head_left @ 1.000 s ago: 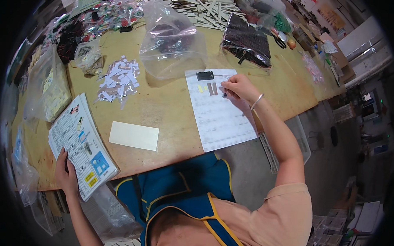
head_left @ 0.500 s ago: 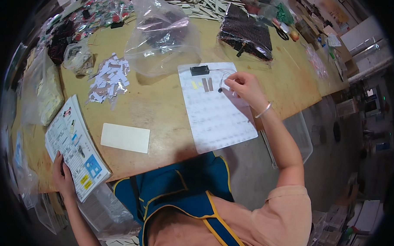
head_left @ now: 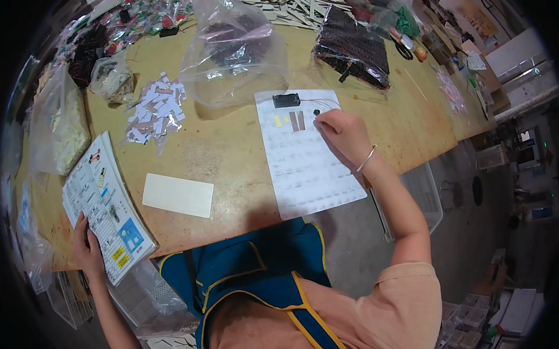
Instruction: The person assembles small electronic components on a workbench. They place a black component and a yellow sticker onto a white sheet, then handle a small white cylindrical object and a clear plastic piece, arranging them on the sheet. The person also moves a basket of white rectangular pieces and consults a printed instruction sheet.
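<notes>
My left hand (head_left: pixel 88 251) grips the lower left edge of a stack of printed sheets (head_left: pixel 109 211), which rests at the table's near left edge. Over a white sheet (head_left: pixel 313 182), my right hand (head_left: pixel 345 135) has its fingers closed on thin wires (head_left: pixel 324 103). Those wires come from a black battery box (head_left: pixel 286 100) at the sheet's top. A small round black part (head_left: pixel 317 112) sits just by the fingertips. Two narrow brown strips (head_left: pixel 297 121) and small yellow pieces (head_left: pixel 279 121) lie on the sheet, left of that hand.
A blank cream board (head_left: pixel 178 195) lies between the stack and the sheet. Farther back are a pile of small white and brown pieces (head_left: pixel 157 112), a large clear bag (head_left: pixel 234 56) and a dark wrapped bundle (head_left: pixel 351 48). Plastic-bagged parts (head_left: pixel 127 31) crowd the far left.
My right hand has come down slightly and its fingers have curled in more. The round black part has shifted up to beside the fingertips. My left hand stays on the stack.
</notes>
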The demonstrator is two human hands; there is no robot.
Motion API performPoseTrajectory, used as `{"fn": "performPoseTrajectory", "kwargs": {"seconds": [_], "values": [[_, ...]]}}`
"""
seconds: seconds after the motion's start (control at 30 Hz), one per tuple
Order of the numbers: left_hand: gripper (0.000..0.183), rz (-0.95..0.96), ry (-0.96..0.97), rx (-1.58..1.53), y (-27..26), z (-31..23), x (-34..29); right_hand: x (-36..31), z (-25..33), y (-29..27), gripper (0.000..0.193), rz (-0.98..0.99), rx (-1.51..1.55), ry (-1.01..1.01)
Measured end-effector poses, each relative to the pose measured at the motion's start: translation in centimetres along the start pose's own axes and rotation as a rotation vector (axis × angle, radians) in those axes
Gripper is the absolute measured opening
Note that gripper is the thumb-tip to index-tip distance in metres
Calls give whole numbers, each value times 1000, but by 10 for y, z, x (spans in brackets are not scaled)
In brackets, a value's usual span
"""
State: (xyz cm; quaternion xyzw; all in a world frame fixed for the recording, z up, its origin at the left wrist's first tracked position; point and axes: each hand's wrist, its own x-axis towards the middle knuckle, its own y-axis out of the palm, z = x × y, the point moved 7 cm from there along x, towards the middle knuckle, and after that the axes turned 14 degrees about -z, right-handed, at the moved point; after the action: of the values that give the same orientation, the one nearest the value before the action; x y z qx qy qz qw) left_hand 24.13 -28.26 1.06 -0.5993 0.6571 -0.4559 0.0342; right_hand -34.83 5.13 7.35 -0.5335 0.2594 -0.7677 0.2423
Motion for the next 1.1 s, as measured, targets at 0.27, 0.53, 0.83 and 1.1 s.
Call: {"fn": "performPoseTrajectory", "kwargs": {"seconds": [0.27, 0.53, 0.83, 1.1], "values": [[31, 1, -27, -29, 0, 1, -1, -4, 14, -4, 8, 108, -28, -120], [31, -7, -17, -16, -1, -1, -1, -8, -3, -15, 23, 89, 66, 118], [31, -3, 1, -5, -2, -2, 0, -8, -5, -5, 20, 53, 69, 47], [31, -7, -11, -9, -2, 1, -1, -6, 2, 3, 9, 31, 50, 33]]}}
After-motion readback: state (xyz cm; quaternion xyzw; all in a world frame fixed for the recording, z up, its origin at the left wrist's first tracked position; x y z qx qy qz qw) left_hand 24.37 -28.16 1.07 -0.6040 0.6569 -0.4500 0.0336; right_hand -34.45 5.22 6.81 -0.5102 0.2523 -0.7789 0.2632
